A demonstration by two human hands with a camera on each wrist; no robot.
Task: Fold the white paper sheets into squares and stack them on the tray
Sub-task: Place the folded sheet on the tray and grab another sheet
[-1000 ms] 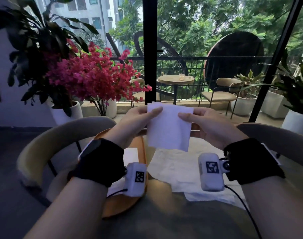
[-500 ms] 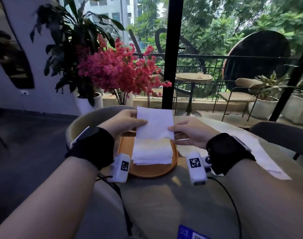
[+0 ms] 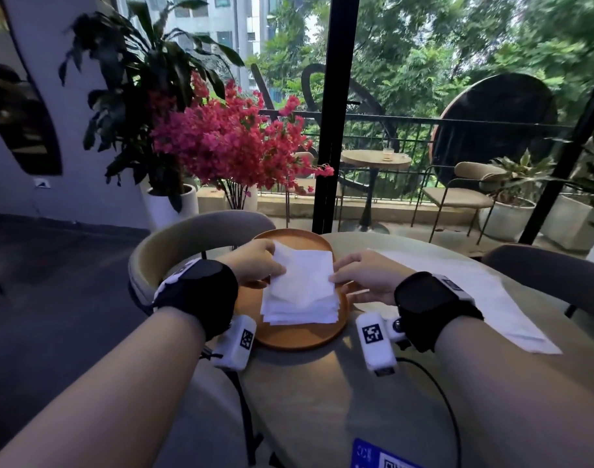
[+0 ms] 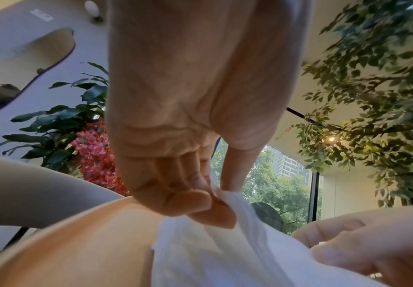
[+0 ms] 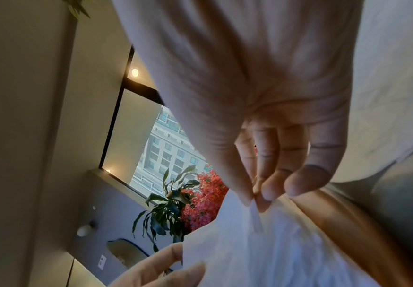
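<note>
A folded white paper square [image 3: 305, 275] lies on top of a stack of folded squares [image 3: 299, 314] on the round wooden tray [image 3: 299, 337]. My left hand [image 3: 255, 266] pinches its left edge; in the left wrist view thumb and fingers of the left hand [image 4: 215, 192] clamp the folded paper [image 4: 225, 242]. My right hand [image 3: 359, 276] pinches the right edge; the right wrist view shows the right hand [image 5: 254, 202] nipping the paper's [image 5: 262, 252] rim between thumb and fingertips. Unfolded white sheets [image 3: 474, 292] lie flat on the table to the right.
The tray sits at the far left of a round grey table [image 3: 339, 393]. Curved chair backs stand behind it on the left [image 3: 194, 238] and at the right [image 3: 552, 268]. A blue sticker [image 3: 380, 457] is at the near edge. Pot plants and a glass wall lie beyond.
Both hands brought the folded square from up in the air, leftwards and down onto the stack on the tray; the head view swung left and lower.
</note>
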